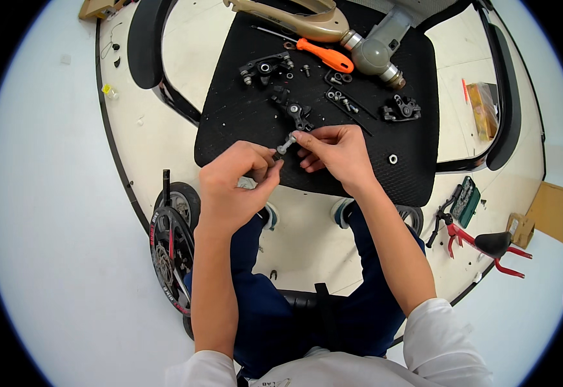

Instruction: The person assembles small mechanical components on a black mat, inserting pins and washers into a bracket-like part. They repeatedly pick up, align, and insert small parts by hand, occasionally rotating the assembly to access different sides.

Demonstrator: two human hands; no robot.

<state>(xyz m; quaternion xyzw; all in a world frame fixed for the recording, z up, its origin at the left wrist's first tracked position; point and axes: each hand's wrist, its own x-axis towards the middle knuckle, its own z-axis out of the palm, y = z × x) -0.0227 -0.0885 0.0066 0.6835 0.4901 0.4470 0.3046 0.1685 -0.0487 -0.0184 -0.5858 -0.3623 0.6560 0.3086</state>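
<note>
My right hand [338,153] is closed, thumb and fingers pinching one end of a short silver bolt-like part [286,144]. My left hand [237,182] is closed too, its fingertips on a small dark piece [277,155] at the part's lower end. Whether the two pieces are joined I cannot tell. Both hands are over the near edge of a black chair seat [230,132]. Just beyond them lies a black brake caliper [294,111], and a second caliper [265,68] sits farther left. A third black caliper [402,108] rests to the right.
An orange-handled screwdriver [325,55], hex keys [357,103] and several small bolts and nuts lie on the seat, with a loose nut [393,158] at right. Behind is a tan-and-grey fork-like part [323,22]. Armrests flank the seat; a wheel [170,258] and red frame [465,237] are on the floor.
</note>
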